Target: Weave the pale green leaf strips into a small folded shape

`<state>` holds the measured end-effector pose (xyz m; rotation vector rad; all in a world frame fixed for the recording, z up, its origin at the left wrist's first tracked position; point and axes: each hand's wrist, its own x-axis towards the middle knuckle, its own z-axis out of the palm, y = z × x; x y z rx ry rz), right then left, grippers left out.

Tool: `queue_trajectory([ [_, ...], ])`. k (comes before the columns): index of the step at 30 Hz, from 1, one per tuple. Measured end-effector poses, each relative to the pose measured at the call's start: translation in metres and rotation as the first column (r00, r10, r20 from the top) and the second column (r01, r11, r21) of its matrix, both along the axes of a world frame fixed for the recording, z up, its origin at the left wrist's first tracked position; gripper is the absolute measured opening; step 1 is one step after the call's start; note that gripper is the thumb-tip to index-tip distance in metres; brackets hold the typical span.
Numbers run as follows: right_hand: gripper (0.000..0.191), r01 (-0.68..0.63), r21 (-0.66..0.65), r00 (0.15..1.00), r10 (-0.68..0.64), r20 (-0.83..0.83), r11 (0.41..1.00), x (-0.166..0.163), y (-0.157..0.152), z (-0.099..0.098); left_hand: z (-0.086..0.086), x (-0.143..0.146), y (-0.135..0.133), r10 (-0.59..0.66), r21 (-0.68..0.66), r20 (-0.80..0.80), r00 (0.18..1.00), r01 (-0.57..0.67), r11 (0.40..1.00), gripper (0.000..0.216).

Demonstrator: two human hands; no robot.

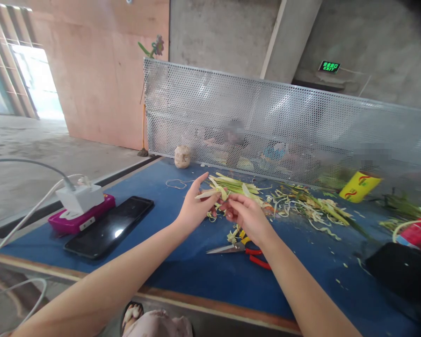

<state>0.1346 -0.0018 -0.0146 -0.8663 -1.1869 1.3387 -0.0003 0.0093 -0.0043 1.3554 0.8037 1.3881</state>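
Both my hands meet above the blue table (203, 271), working a pale green leaf strip (212, 192). My left hand (194, 206) pinches the strip between thumb and fingers, index finger stretched out. My right hand (245, 213) is closed on the strip's other end, fingers curled. Below my right wrist lie red-handled scissors (242, 249), blades pointing left. A bundle of green leaf strips (236, 185) lies just beyond my hands.
A black phone (108, 227) lies at the left, beside a pink box (79, 216) with a white charger (79, 196) on it. Leaf trimmings (312, 208) spread to the right, near a yellow cup (359, 186). A perforated metal screen (284, 121) closes the table's far side; a person sits behind it.
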Motion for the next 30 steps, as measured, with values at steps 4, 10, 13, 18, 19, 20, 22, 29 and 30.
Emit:
queue_trajectory([
  [4,0.027,0.001,-0.010,1.000,0.000,0.009,1.000,-0.002,-0.002,0.001,-0.002,0.000,0.002,-0.014,0.041,-0.041,0.999,0.015,0.999,0.071],
  [10,0.027,0.039,0.050,0.995,-0.043,0.085,0.998,0.001,0.001,-0.002,-0.002,0.001,0.002,-0.055,0.003,-0.028,0.998,0.055,0.998,0.073],
  [13,0.027,0.042,0.050,0.993,-0.047,0.110,0.998,0.004,0.003,-0.002,0.001,0.001,0.000,-0.057,-0.018,-0.013,0.998,0.057,0.998,0.071],
  [18,0.032,0.099,0.068,0.982,-0.109,0.155,0.993,0.008,0.007,-0.003,0.003,0.001,-0.002,-0.062,-0.015,-0.019,0.998,0.062,0.998,0.074],
  [19,0.032,0.107,0.086,0.977,-0.121,0.175,0.991,0.009,0.008,-0.003,0.003,0.001,-0.001,-0.062,-0.013,-0.021,0.998,0.061,0.998,0.074],
  [20,0.032,0.112,0.100,0.973,-0.129,0.191,0.989,0.009,0.008,-0.003,0.002,0.001,-0.001,-0.063,-0.012,-0.025,0.998,0.063,0.998,0.075],
  [22,0.031,0.120,0.126,0.968,-0.144,0.205,0.985,0.009,0.008,-0.002,0.001,0.000,-0.001,-0.064,-0.016,-0.041,0.997,0.064,0.998,0.075],
  [29,0.024,0.250,0.254,0.918,-0.312,0.245,0.934,0.014,0.007,-0.001,-0.003,0.001,0.001,-0.104,-0.024,-0.052,0.993,0.103,0.994,0.080],
  [30,0.023,0.260,0.260,0.911,-0.325,0.252,0.930,0.015,0.007,-0.001,-0.004,0.001,0.001,-0.109,-0.025,-0.052,0.993,0.108,0.994,0.080],
])
